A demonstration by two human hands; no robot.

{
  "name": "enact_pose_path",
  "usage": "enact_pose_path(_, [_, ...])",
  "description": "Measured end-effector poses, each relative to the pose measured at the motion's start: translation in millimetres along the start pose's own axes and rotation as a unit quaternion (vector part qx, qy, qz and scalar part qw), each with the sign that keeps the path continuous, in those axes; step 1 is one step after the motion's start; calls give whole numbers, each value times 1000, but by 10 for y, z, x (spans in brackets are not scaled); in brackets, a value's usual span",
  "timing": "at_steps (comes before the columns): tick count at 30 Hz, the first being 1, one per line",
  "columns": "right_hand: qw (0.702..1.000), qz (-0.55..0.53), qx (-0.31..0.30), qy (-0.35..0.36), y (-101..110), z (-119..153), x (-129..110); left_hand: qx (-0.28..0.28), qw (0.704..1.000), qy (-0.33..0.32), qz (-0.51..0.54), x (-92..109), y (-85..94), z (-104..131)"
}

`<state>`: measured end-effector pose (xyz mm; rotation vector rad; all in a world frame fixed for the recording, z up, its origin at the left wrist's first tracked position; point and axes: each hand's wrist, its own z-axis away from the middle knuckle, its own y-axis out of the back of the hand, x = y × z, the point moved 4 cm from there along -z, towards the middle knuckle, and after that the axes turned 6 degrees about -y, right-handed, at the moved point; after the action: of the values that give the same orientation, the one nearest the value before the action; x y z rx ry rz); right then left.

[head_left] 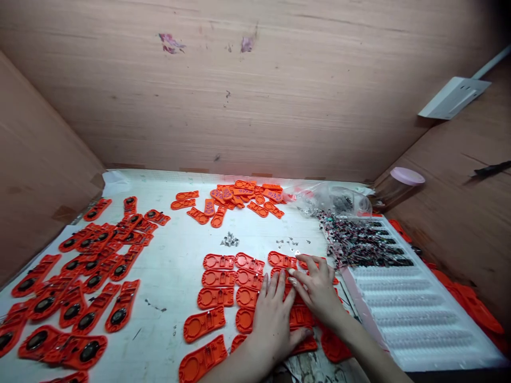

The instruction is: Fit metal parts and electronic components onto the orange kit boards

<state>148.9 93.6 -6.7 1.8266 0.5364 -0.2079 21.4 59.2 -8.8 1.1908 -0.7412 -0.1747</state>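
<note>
Rows of flat orange plastic shells lie on the white table sheet. My left hand rests flat on the shells in the middle rows, fingers spread. My right hand lies just to its right, its fingertips touching an orange shell near the left hand's fingers; whether it pinches a small part I cannot tell. Small metal screws sit in little heaps beyond the rows. A heap of small dark wired components spreads just right of my right hand.
Orange shells fitted with black round speakers are piled at the left. More empty shells lie at the back. A white ribbed foam tray lies at right, with a clear bag and a pink-lidded jar behind. Wooden walls enclose the bench.
</note>
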Motion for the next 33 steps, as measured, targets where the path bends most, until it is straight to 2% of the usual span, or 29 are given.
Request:
enact_pose_path(3, [992, -120, -47, 12, -56, -433, -212, -3, 1000, 10, 18, 7, 25, 29])
enact_pose_path(5, [971, -201, -127, 34, -269, -789, -431, 14, 1000, 11, 18, -2, 19, 53])
enact_pose_path(8, [956, -232, -173, 54, -663, -1255, -715, 93, 995, -5, 19, -7, 31, 90])
enact_pose_path(10, [951, -247, -179, 56, -864, -1441, -818, 161, 986, -4, 32, -15, 89, 111])
enact_pose_path(13, [940, -284, -183, 48, -935, -1494, -822, 262, 960, 16, 98, -66, 288, 142])
enact_pose_path(16, [922, -334, -194, 17, -739, -1317, -696, 409, 890, 59, 193, -208, 577, 216])
enact_pose_path(18, [903, -368, -223, -1, -536, -1100, -608, 469, 845, 89, 241, -319, 710, 253])
enact_pose_path(19, [887, -392, -246, -14, -434, -972, -572, 470, 837, 87, 267, -356, 746, 246])
enact_pose_path(21, [840, -456, -287, -59, -251, -704, -508, 433, 838, 50, 330, -379, 762, 190])
enact_pose_path(22, [820, -487, -289, -85, -167, -577, -477, 407, 837, 30, 365, -371, 746, 158])
enact_pose_path(23, [812, -506, -270, -107, -86, -461, -443, 384, 831, 21, 402, -359, 715, 131])
enact_pose_path(24, [823, -505, -231, -119, -2, -356, -404, 363, 819, 27, 444, -347, 670, 108])
enact_pose_path(25, [851, -481, -179, -114, 86, -261, -371, 338, 802, 44, 491, -332, 608, 88])
enact_pose_path(28, [941, -336, -23, -21, 317, 9, -341, 222, 733, 103, 635, -230, 355, 40])
enact_pose_path(30, [967, -247, 43, 46, 393, 174, -350, 150, 689, 128, 698, -137, 194, 30])
enact_pose_path(33, [978, -180, 83, 65, 403, 347, -305, 108, 649, 155, 737, -44, 42, 39])
